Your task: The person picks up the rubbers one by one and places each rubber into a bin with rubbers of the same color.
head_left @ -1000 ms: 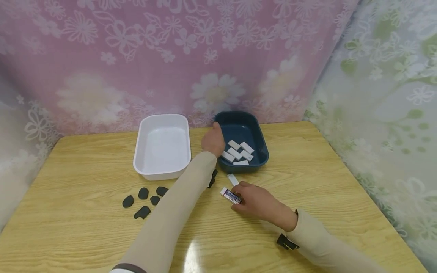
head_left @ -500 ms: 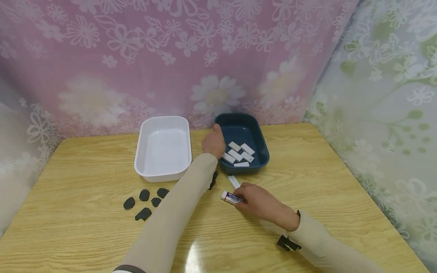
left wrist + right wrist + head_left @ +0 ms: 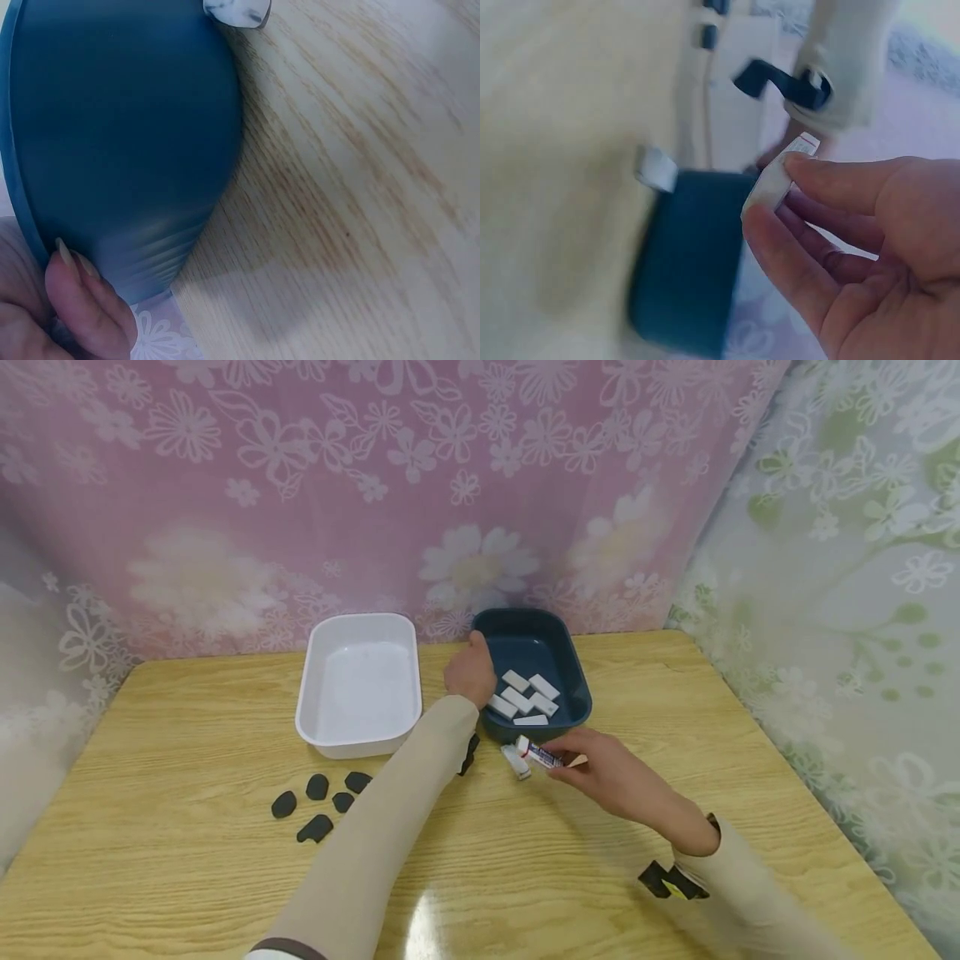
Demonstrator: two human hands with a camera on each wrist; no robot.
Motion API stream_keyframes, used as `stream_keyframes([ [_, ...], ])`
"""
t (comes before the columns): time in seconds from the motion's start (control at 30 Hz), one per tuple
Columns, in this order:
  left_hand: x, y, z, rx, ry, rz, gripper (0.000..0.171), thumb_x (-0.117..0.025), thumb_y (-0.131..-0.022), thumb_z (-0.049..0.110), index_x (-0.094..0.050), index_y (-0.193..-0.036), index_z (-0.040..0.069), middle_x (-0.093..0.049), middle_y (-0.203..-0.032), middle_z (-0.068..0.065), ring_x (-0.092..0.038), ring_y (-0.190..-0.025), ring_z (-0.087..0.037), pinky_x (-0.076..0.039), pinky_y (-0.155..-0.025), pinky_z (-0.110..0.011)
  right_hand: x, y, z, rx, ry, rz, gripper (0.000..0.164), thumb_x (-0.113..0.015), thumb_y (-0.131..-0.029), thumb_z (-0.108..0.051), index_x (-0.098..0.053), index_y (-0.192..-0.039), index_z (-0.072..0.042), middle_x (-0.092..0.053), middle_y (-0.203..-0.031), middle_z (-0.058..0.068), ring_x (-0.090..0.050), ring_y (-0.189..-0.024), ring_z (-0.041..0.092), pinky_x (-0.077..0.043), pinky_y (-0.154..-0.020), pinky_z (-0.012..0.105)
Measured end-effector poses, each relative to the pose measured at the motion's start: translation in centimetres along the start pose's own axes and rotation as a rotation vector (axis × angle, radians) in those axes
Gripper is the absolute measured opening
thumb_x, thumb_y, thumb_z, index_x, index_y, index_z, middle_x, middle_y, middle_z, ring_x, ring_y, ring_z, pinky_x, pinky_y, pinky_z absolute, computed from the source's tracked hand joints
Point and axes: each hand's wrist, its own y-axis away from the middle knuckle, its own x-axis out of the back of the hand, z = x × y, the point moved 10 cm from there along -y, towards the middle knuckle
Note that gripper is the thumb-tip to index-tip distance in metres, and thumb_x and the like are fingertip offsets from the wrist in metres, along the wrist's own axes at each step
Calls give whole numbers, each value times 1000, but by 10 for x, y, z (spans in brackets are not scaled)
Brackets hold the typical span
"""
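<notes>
1. Behind everything we see a pink flowered cloth (image 3: 360,527), and to its right a pale cloth (image 3: 840,568) patterned with green leaves and white blossoms.
2. Below them we have the wooden table (image 3: 540,860), yellowish and grained, with a bright reflection near its front.
3. A beige sleeve (image 3: 375,843) slants across the table, leading up to the left hand.
4. At the back of the table, left of that arm, we find a white tub (image 3: 360,693).
5. To its right, set apart from it, stands a dark blue tub (image 3: 521,647).
6. We see the left hand (image 3: 470,672) gripping the dark blue tub at its left side; the left wrist view shows fingertips curled against the outer wall, near the rim.
7. The right hand (image 3: 607,772) pinches an eraser between thumb and fingertips.
8. That eraser (image 3: 537,752), white-ended in a dark printed wrapper, is held above the table, just in front of the dark blue tub.
9. Behind and below it we make out a loose white block (image 3: 515,762) on the table.
10. Inside the dark blue tub we count six white blocks (image 3: 517,700), lying towards its near end.
11. Smallest, five flat dark pieces (image 3: 314,828) lie scattered in front of the white tub.
</notes>
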Motion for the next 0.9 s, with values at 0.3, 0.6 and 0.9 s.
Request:
stream_keyframes([
  [0.3, -1, -2, 0, -9, -5, -10, 34, -52, -97, 16, -40, -126, 5, -67, -92, -13, -66, -76, -29, -53, -68, -42, 59, -34, 1, 0, 40, 117, 34, -65, -92, -11, -61, -123, 1, -63, -106, 11, -61, -94, 24, -51, -79, 41],
  [0.6, 0, -2, -3, 16, -11, -11, 29, -53, -97, 16, -41, -122, 8, -67, -93, -12, -66, -77, -27, -53, -69, -41, 83, -105, 28, -89, 106, 69, 37, -59, -96, -15, -56, -126, 6, -63, -113, 21, -59, -103, 33, -46, -88, 49],
  [0.9, 0, -2, -3, 31, -30, 1, 26, -52, -98, 18, -42, -120, 9, -67, -96, -11, -67, -82, -26, -54, -71, -40, 68, -160, 66, -158, 227, 6, 30, -65, -91, -13, -64, -113, 8, -66, -103, 22, -62, -89, 32, -49, -81, 46],
])
